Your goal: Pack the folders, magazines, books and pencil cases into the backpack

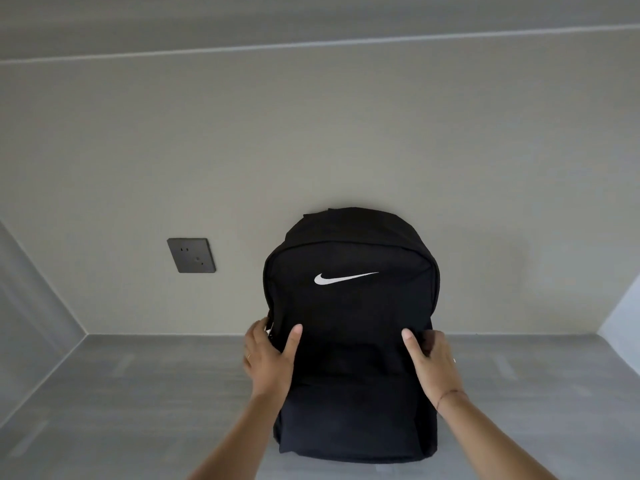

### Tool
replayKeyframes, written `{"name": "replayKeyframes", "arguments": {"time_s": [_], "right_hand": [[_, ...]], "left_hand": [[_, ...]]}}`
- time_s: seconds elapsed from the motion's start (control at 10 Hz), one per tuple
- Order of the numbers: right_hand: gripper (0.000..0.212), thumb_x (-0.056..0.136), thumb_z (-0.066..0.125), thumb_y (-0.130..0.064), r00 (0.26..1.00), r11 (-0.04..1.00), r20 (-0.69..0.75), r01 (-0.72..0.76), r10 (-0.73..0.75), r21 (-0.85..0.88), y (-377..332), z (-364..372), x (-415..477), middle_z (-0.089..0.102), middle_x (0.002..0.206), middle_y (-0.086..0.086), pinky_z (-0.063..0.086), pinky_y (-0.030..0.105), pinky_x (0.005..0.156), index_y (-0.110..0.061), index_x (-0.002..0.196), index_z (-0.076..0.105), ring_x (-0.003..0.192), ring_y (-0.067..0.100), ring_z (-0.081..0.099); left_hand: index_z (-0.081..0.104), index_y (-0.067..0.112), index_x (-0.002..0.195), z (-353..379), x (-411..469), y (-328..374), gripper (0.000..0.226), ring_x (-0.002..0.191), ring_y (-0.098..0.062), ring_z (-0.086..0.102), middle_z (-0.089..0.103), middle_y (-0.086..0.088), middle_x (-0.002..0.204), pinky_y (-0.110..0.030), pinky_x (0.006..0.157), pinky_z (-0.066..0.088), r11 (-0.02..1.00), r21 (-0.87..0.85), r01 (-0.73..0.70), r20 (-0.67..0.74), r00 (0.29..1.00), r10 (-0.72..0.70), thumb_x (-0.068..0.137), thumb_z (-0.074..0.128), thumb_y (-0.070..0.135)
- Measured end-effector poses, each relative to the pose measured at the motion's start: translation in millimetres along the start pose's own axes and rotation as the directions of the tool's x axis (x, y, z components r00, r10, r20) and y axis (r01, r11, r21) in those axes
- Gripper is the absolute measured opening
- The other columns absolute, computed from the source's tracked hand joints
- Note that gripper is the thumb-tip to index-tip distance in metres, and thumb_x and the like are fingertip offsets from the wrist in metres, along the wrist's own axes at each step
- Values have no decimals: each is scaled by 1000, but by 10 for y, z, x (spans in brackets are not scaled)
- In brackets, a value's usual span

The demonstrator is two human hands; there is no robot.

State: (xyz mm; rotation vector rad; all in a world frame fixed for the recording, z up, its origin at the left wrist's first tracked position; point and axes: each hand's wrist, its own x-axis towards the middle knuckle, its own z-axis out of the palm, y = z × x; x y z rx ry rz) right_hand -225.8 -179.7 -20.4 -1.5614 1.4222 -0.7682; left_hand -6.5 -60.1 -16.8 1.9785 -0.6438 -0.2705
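A black backpack [351, 317] with a white swoosh logo stands upright on the grey table, its back against the beige wall and its zips shut. My left hand [268, 358] grips its left side, thumb on the front panel and fingers wrapped around the edge. On the opposite side my right hand [431, 363] holds it the same way. No folders, magazines, books or pencil cases are in view.
The grey table [138, 393] runs back to the beige wall [311, 133]. A dark wall socket [191, 255] sits on the wall, left of the backpack. Side walls close in at the far left and the far right.
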Motion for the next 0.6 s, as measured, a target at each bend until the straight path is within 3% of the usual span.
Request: {"name": "replayKeyframes", "arguments": {"time_s": [0.1, 0.2, 0.3, 0.4, 0.5, 0.6], "right_hand": [[68, 82, 56, -55, 992, 997, -108, 68, -72, -44, 46, -70, -150, 43, 136, 3, 36, 44, 105, -18, 136, 37, 125, 28, 44], [85, 83, 64, -42, 956, 951, -110, 252, -274, -179, -14, -59, -236, 28, 151, 3, 32, 44, 110, -17, 149, 18, 135, 24, 36], [92, 83, 63, -41, 969, 916, 47, 245, -243, -318, -26, -17, -198, 29, 152, 2, 36, 43, 109, -22, 151, 4, 135, 26, 37], [91, 82, 61, -48, 982, 932, 130, 172, -137, -318, -82, -50, -184, 29, 153, 0, 37, 44, 108, -27, 151, 5, 135, 28, 36], [93, 81, 61, -51, 978, 964, 171, 155, -119, -218, -158, -240, -245, 22, 155, 0, 31, 45, 113, -26, 151, 6, 140, 28, 29], [69, 86, 61, -39, 980, 950, 46, 200, -195, -240, -238, -677, -467, 33, 150, 8, 28, 34, 113, -14, 143, 33, 138, 26, 33]], "left_hand": [[19, 18, 148, -15, -145, -5, 84, 144, -23, 18, 20, -2, 155, -45, 119, 11, 987, 94, -133, -78, 987, 140, 82, 56, 56], [6, 32, 151, -2, -208, -19, 82, 147, -20, 9, 2, 1, 160, -41, 118, 9, 912, 247, -328, 57, 944, 324, 86, 49, 57], [-4, 44, 148, 29, -186, -60, 78, 148, -24, 8, -11, 1, 159, -44, 119, 19, 856, 363, -369, 224, 926, 304, 88, 45, 59], [-8, 42, 148, -22, -170, -19, 80, 148, -23, 5, -13, 0, 159, -43, 119, 20, 841, 405, -360, 270, 925, 266, 89, 42, 61], [-6, 39, 150, -154, -274, -62, 79, 148, -21, 9, -4, 0, 160, -42, 118, 21, 846, 393, -360, 228, 930, 290, 89, 40, 61], [5, 59, 139, -416, -722, -393, 76, 141, -26, 32, 25, -8, 155, -40, 108, 36, 942, 229, -244, 136, 967, 218, 80, 51, 60]]}}
